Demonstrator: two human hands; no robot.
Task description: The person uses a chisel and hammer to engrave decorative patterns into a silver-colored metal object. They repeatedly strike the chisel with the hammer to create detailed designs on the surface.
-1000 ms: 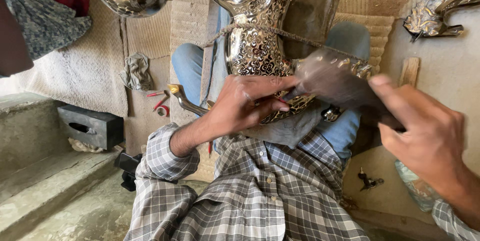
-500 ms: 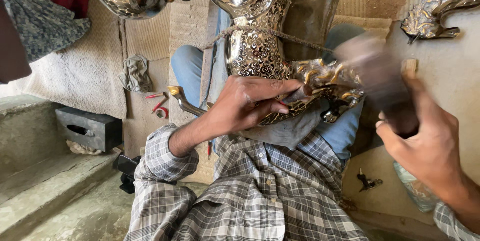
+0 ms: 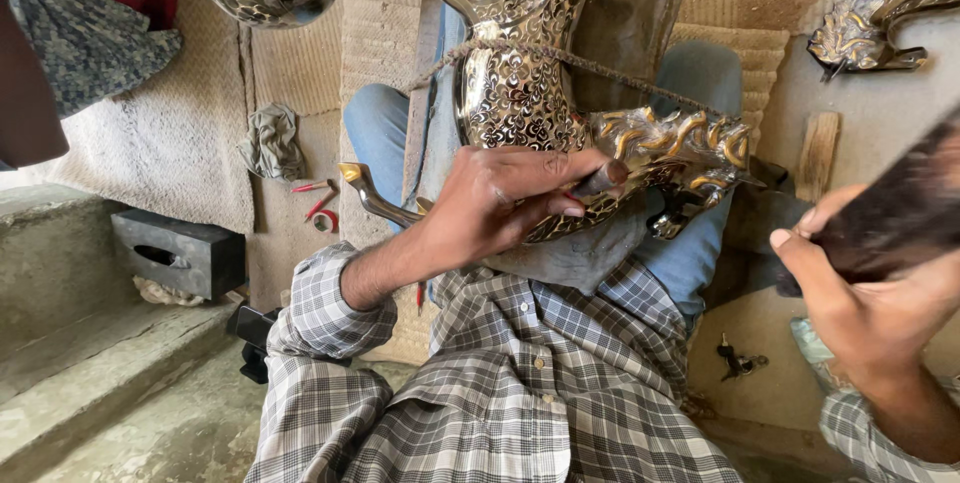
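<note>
Left hand (image 3: 500,205) clamped on a small punch (image 3: 605,180), tip against the ornate metal figure (image 3: 600,133); right hand (image 3: 870,293) gripping a dark, blurred mallet (image 3: 900,208), raised off to its side.

Glossy engraved metal figure (image 3: 520,93) with gilded relief, soft checked cloth shirt (image 3: 520,383), coarse woven matting (image 3: 300,63), rough wooden block (image 3: 818,155)

Your floor (image 3: 150,433) is bare grey concrete with a step at 8 o'clock. Woven beige mats (image 3: 300,63) cover it toward 12 o'clock. On the mats: a crumpled grey rag (image 3: 272,141) at 10 o'clock, red-handled small tools (image 3: 318,205) just beside it. A dark rectangular block (image 3: 178,253) sits at 9 o'clock. A wooden piece (image 3: 817,155) lies at 2 o'clock.
</note>
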